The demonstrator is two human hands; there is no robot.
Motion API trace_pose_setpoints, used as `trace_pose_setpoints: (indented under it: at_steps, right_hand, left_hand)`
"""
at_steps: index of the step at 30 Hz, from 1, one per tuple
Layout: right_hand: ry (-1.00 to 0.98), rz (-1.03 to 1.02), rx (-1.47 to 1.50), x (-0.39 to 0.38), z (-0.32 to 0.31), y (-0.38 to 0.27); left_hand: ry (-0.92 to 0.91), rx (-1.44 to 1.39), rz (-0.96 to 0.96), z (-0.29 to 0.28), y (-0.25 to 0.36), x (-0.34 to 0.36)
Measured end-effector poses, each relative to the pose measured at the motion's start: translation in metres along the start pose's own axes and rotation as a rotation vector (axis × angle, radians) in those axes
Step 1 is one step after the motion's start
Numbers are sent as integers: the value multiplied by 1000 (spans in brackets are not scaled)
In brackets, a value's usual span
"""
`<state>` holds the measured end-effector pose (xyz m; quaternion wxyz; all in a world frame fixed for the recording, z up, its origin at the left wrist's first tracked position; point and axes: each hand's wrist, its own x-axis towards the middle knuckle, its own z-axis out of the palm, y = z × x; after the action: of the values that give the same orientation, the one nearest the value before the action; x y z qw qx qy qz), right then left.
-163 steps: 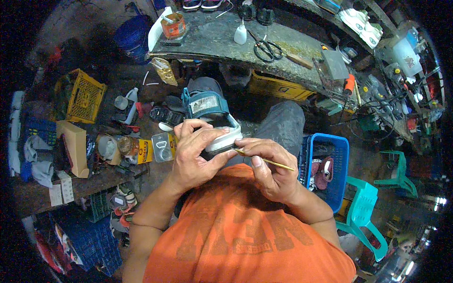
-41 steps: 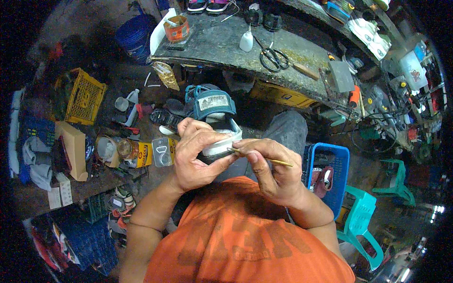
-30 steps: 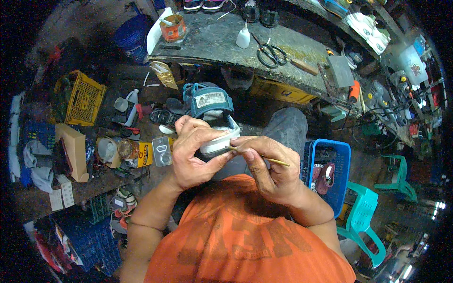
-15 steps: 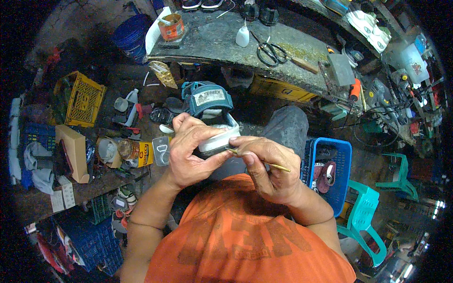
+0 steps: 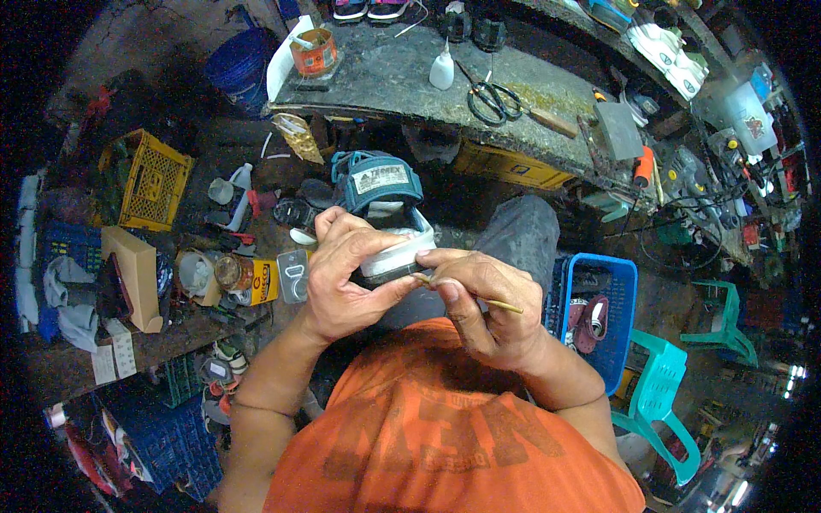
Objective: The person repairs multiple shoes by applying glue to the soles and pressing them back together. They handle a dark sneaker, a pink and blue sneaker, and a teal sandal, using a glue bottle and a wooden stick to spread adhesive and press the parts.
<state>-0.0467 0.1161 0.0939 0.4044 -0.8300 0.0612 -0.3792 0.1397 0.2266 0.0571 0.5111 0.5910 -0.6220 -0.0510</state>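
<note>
My left hand [image 5: 342, 282] grips a sandal with a teal strap [image 5: 363, 179], a white midsole [image 5: 393, 254] and a dark sole, its fingers curled over the near end. My right hand [image 5: 492, 321] is closed on a thin brass-coloured stick tool [image 5: 505, 306], whose tip is at the seam between white midsole and dark sole, beside my left thumb. My right fingertips rest against the white midsole; the exact tip of the tool is partly hidden by them.
Ahead is a workbench [image 5: 385, 68] with scissors [image 5: 492, 103], a white squeeze bottle [image 5: 441, 73] and an orange tin [image 5: 314, 53]. A blue basket with shoes [image 5: 620, 308] and teal plastic chairs [image 5: 650, 380] are at right; a yellow crate [image 5: 158, 175] and cardboard box [image 5: 128, 282] are at left.
Both hands hold the same things. They have shifted slightly leftward over the last second or so, with the tool tip staying at the sole edge.
</note>
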Motion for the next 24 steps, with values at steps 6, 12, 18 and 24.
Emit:
trace_pose_setpoints:
  at_steps: [6, 12, 18, 24]
  right_hand:
    - [48, 35, 52, -1, 4, 1]
    - [-23, -35, -62, 2, 3, 3]
    - [307, 289, 463, -12, -7, 20]
    - [446, 804, 550, -39, 2, 111]
  left_hand:
    - [8, 20, 6, -2, -2, 1]
    - [-15, 30, 12, -5, -3, 4]
    - [133, -132, -143, -23, -4, 6]
    - [590, -1049, -246, -55, -29, -11]
